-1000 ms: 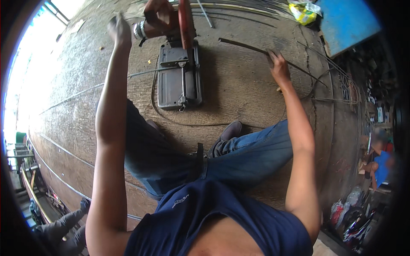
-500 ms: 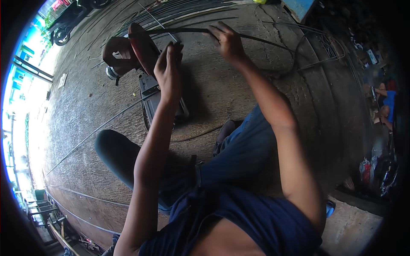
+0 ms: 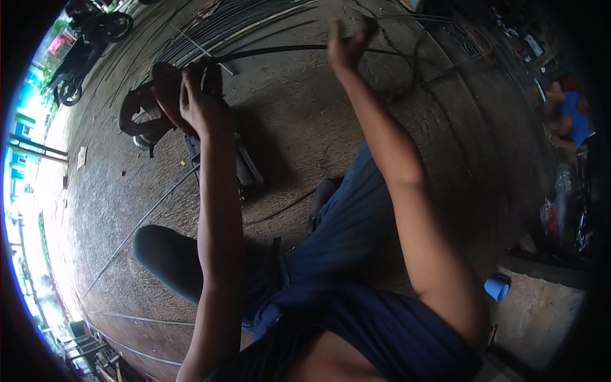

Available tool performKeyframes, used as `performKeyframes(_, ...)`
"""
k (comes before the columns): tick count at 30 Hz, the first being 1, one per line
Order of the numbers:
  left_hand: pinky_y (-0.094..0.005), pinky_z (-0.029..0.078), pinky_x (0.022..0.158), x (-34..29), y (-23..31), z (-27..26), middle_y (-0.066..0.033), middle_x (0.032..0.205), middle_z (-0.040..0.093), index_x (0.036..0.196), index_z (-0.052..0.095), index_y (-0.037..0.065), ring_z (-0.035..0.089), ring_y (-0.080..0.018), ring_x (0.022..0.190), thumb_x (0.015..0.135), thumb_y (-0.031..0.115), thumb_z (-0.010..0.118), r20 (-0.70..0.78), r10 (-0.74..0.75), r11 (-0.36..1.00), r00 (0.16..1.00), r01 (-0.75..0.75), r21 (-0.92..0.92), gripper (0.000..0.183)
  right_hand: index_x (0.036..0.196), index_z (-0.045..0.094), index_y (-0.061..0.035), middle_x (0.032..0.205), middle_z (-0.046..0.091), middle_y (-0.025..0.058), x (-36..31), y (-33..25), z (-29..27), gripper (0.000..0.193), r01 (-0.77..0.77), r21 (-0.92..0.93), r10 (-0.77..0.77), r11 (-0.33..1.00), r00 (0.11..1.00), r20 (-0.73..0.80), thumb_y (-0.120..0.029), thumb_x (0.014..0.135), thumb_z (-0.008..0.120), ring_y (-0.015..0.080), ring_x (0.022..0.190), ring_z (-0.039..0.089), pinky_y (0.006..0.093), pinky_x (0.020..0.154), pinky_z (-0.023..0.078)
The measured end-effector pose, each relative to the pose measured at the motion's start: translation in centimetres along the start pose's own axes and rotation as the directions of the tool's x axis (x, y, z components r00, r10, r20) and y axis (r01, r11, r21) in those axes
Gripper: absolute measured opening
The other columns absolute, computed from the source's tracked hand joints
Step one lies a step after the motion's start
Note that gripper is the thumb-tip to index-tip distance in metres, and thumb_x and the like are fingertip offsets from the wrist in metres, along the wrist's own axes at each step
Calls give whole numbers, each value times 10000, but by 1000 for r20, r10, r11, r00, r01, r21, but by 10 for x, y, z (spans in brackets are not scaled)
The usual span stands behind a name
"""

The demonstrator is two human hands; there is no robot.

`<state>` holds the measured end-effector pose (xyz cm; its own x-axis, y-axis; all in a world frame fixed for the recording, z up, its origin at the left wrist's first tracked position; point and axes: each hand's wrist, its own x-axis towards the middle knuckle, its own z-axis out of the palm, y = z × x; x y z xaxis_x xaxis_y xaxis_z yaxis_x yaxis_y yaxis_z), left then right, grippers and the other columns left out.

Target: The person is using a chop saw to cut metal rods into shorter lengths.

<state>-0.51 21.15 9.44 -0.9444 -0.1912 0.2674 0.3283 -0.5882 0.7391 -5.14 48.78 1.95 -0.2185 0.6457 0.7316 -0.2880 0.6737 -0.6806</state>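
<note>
A cut-off saw with a dark red guard (image 3: 167,95) stands on the floor ahead, left of centre. Beside the guard is my left hand (image 3: 202,105), fingers curled around a dark part I cannot make out; the forearm hides some of the saw. A long, thin dark bar (image 3: 273,49) runs from the saw towards the right. Over this bar, farther right, my right hand (image 3: 347,48) is raised with its fingers apart and smeared by motion. It holds nothing that I can see.
Long metal rods (image 3: 242,28) lie in a heap at the far side. A thin rod (image 3: 143,224) crosses the floor at left. Motorbikes (image 3: 70,83) stand at far left. At right is a person in blue (image 3: 576,118); a blue cup-like thing (image 3: 496,288) lies nearer.
My right hand has lifted off the bar and opened. The view has shifted, so the saw appears farther left and lower; my left hand stays beside it.
</note>
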Motion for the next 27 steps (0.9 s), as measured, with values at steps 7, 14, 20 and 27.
performKeyframes(7, -337, 558, 816, -16, 22, 31, -101, 1034, 618, 1168, 551, 22, 646, -217, 950, 985, 291, 545, -59, 81, 995, 995, -78, 62, 326, 1380, 356, 38, 1264, 471, 271, 33, 149, -47, 618, -659, 688, 846, -304, 145, 512, -443, 992, 337, 385, 1121, 546, 497, 924, 491)
performKeyframes(14, -319, 551, 878, 27, 88, 0, -184, 1165, 596, 1120, 579, -58, 629, -238, 1059, 1009, 295, 490, 70, 204, 971, 977, -211, 115, 381, 982, 597, -61, 853, 633, 82, 34, 146, -12, 322, -635, 768, 922, -80, 246, 299, -265, 975, 348, 227, 720, 590, 388, 673, 509)
performKeyframes(20, -365, 438, 1014, 115, 191, -119, -147, 1210, 603, 1187, 584, -5, 578, -273, 1141, 980, 134, 524, 429, 582, 174, 691, -621, 764, 256, 985, 605, -51, 867, 641, 112, 80, 58, -23, 410, -539, 789, 352, -294, 707, 614, -432, 916, 471, 239, 673, 580, 372, 643, 492)
performKeyframes(27, -392, 425, 1019, 151, 222, -292, -181, 1161, 618, 1185, 600, 22, 571, -318, 1130, 944, 29, 532, 708, 423, -425, 566, -566, 706, 251, 887, 594, 6, 831, 605, 204, 68, 127, -56, 563, -479, 722, 446, -500, 572, 688, -542, 838, 480, 365, 761, 569, 509, 765, 462)
